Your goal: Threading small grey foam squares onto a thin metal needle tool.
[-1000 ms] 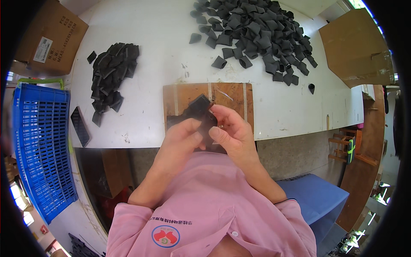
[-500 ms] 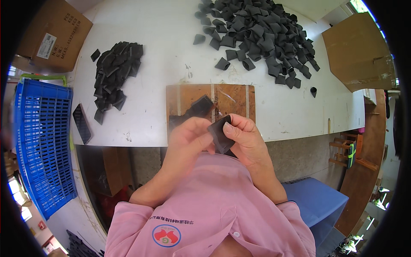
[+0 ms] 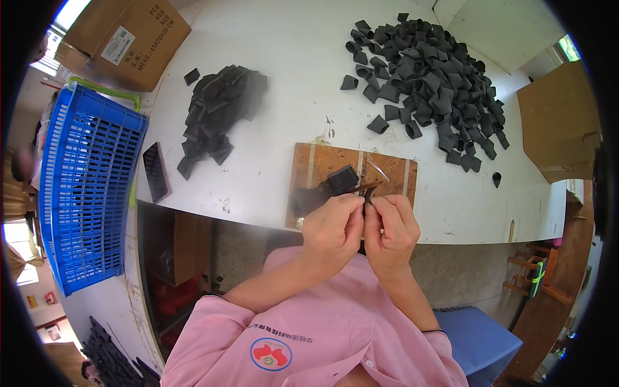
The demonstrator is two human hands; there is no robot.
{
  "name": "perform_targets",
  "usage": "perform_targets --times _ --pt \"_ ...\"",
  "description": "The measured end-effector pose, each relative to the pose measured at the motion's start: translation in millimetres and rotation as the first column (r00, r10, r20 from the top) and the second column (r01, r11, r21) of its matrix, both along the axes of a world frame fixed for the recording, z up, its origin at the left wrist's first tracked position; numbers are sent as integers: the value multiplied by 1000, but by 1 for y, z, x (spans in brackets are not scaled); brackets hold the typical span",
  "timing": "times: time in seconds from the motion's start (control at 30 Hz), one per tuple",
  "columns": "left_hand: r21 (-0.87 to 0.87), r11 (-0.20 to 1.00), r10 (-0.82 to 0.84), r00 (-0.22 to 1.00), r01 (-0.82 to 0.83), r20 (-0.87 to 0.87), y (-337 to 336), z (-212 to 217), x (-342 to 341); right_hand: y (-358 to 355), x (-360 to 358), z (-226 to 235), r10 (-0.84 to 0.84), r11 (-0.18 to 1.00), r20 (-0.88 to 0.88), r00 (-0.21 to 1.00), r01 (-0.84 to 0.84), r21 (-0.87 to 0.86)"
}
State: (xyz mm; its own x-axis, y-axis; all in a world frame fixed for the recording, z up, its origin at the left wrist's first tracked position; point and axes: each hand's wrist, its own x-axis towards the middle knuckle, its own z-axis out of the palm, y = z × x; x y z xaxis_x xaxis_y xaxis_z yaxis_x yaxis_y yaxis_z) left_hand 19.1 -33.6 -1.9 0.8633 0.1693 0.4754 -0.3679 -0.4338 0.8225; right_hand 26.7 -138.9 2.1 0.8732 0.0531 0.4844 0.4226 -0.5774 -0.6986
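My left hand [image 3: 333,227] and my right hand [image 3: 392,231] meet in front of my chest, fingers closed in a pinch. Between their fingertips is a small black foam-like piece [image 3: 368,194], seen nearly edge-on and mostly hidden by the fingers. Just beyond, a wooden board [image 3: 334,157] with pale strips lies at the table's front edge. On it rests a dark block-shaped object [image 3: 342,178], partly blurred, whose kind I cannot tell. To the left lies a heap of flat black pieces [image 3: 219,106]; at the far right, a larger pile of open black sleeve-like pieces [image 3: 438,90].
A phone [image 3: 155,171] lies on the white table [image 3: 284,90] near the left edge. A blue plastic crate [image 3: 90,193] stands at far left, below a cardboard box [image 3: 126,48]. Another cardboard box [image 3: 558,122] is at right. A blue stool [image 3: 474,338] stands lower right.
The black piece has turned from showing its broad face to nearly edge-on. My left fingers have closed at it beside my right. The whole view has shifted, placing table things lower and further right.
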Motion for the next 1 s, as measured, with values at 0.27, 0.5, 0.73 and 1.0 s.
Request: perform_targets --times 0.27,0.5,0.73,1.0 --pt "-961 274 -719 658 -30 -225 25 18 11 -18 11 -4 487 535 -509 710 219 816" --pt "-400 915 -124 979 49 -162 8 8 7 -18 12 19 833 217 -357 423 344 914" --pt "-883 -454 -779 532 -116 331 36 45 36 -17 54 62 714 582 -439 545 -114 805" --pt "-967 240 -590 777 -87 -217 23 30 31 -14 48 34 669 611 -460 584 -80 787"
